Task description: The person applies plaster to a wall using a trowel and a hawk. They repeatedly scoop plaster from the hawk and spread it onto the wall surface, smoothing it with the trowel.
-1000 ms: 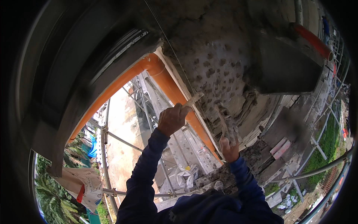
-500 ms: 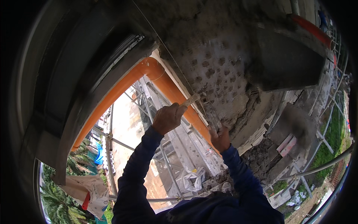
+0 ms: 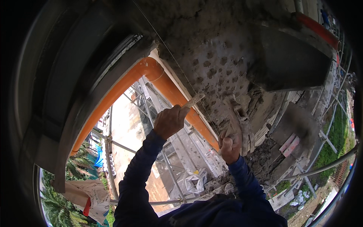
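Note:
My left hand point(image 3: 169, 122) is closed around a short, flat, mortar-smeared strip point(image 3: 195, 100). The strip's far end lies at the edge of the rough mortar surface point(image 3: 215, 62), beside a taut string point(image 3: 172, 53). My right hand point(image 3: 230, 146) grips a mortar-caked trowel point(image 3: 238, 120), now tilted over the wall edge to the right of the string; its handle is partly hidden by my fingers. Rows of small dents mark the grey mortar just beyond both hands.
An orange pipe point(image 3: 174, 90) bends behind my left hand. Scaffold tubes point(image 3: 172, 174) and planks lie below. Heaped mortar point(image 3: 264, 162) and a red-and-white block point(image 3: 290, 145) are at right, a dark panel point(image 3: 291, 58) above them. A pale sack point(image 3: 89, 193) hangs lower left.
My right hand has moved slightly right and nearer to me, turning the trowel away from the strip's end. My left hand and the strip stay nearly in place.

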Demonstrator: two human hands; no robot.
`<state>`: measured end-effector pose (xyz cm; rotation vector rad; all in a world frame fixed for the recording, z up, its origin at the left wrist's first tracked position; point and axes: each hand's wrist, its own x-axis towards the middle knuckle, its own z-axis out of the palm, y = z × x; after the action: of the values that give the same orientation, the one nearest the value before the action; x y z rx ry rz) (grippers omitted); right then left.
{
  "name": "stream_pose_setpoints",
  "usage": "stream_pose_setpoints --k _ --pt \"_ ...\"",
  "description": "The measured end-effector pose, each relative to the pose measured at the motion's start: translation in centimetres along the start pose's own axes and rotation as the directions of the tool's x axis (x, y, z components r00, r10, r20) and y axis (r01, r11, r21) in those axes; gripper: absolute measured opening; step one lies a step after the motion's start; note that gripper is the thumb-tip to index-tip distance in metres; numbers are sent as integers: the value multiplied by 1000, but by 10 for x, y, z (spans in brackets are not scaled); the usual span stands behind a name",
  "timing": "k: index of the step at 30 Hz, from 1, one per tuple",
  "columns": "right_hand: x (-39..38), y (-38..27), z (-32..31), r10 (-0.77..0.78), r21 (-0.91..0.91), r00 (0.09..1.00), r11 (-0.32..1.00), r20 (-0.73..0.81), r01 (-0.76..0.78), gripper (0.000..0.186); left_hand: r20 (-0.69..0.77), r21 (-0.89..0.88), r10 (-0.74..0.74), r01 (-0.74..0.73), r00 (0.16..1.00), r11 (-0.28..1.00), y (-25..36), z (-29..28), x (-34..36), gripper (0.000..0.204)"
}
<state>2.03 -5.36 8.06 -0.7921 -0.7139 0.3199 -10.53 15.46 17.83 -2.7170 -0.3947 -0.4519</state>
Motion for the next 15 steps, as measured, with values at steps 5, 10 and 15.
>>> stream_pose_setpoints --k 5,10,15 --pt "24 15 21 -367 82 930 927 6 365 55 -159 -108 -6 -12 987 994 6 -4 11 35" --pt "7 47 -9 221 -181 975 958 -37 -224 54 -204 -196 -58 17 977 980 16 -13 14 37" --pt "11 16 8 -404 382 915 846 3 372 50 -155 -153 -57 33 986 988 7 0 5 39"
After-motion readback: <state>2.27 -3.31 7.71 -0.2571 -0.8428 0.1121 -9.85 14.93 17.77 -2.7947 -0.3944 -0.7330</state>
